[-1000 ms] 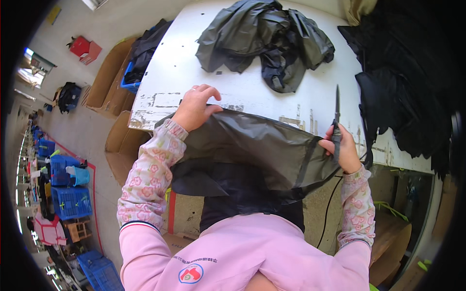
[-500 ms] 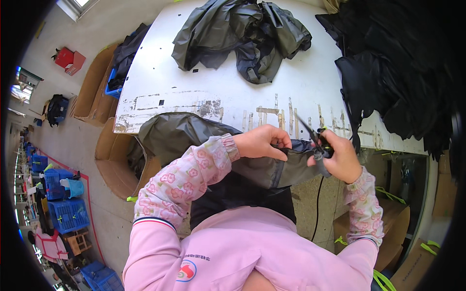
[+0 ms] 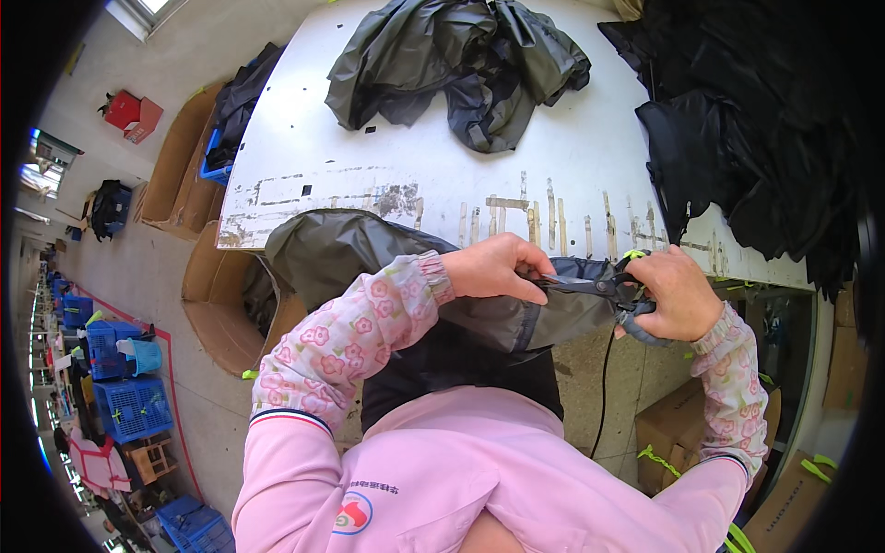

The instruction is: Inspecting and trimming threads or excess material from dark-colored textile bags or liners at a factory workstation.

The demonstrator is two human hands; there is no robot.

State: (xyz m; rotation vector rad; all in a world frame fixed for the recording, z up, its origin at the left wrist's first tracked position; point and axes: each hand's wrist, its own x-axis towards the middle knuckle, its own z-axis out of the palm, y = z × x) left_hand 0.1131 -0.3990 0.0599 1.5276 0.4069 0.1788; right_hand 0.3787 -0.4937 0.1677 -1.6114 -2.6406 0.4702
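A dark olive-grey garment [image 3: 341, 249] hangs over the near edge of the table, part of it stretched between my hands. With thumb and fingers, my left hand [image 3: 502, 269] pinches the garment's edge. My right hand [image 3: 671, 293] grips black scissors [image 3: 595, 284] by the handles and also bunches some of the cloth. The blades point left along the garment's edge and their tips reach my left fingertips. Whether the blades are parted is too small to tell.
Another olive-grey garment [image 3: 415, 64] lies crumpled on the white table [image 3: 323, 175]. Black garments [image 3: 737, 120] are heaped at the right. Cardboard boxes [image 3: 217, 295] stand by the table's left side, and another box [image 3: 673, 433] is below at right. Blue crates [image 3: 129, 405] line the left.
My right hand has moved slightly right, and the scissors have swung from pointing up to pointing left at my left fingertips. My left hand has kept its pinch.
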